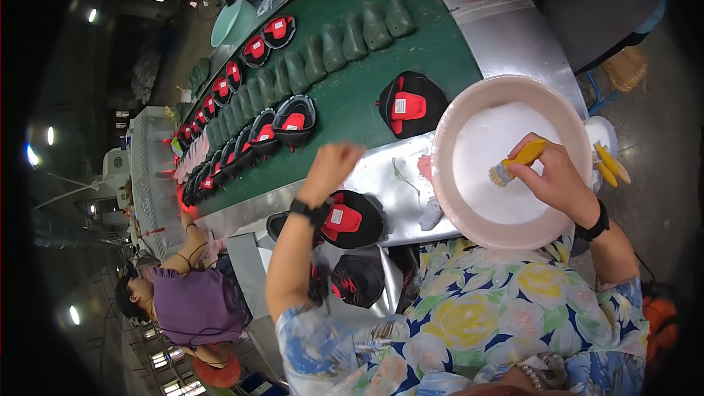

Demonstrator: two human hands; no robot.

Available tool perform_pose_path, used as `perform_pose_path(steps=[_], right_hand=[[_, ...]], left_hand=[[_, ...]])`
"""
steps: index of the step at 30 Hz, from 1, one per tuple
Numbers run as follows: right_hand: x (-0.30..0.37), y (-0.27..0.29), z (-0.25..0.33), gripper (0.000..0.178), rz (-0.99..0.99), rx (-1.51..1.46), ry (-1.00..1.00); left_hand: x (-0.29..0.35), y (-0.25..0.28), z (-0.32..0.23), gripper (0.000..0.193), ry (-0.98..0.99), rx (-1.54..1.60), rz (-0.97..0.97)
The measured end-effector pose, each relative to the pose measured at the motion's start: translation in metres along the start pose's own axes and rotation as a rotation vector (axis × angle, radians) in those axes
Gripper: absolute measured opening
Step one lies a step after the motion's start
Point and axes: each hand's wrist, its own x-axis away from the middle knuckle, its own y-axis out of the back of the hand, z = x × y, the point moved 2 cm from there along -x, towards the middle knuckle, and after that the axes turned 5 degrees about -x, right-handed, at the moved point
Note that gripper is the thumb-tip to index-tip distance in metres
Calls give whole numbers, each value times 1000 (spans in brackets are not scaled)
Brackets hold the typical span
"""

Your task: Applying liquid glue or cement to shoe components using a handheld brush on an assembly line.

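In my right hand is a yellow-handled brush, its bristles pointing down over a pale pink basin that holds white liquid. My left hand is raised over the metal table edge, its fingers curled and slightly blurred; whatever is inside them, if anything, is hidden. Below the left wrist lies a black shoe upper with a red lining and white label. Another black-and-red shoe upper sits on the green conveyor belt, left of the basin.
Rows of black-and-red shoe uppers and dark green shoe lasts line the belt. More yellow-handled brushes lie right of the basin. A black shoe upper sits lower down. A co-worker in purple is at left; others work at the far side.
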Motion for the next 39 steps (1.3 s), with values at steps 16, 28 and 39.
perform_pose_path(steps=[16,28,39], right_hand=[[-17,-34,-21,18,142,27,22],[8,-17,-32,18,408,619,221],[-26,49,48,17,-56,-24,490]], left_hand=[[33,-87,-14,44,-708,-278,-316],[7,-95,-36,46,-628,-54,-310],[60,-14,-43,44,-411,1074,-140]])
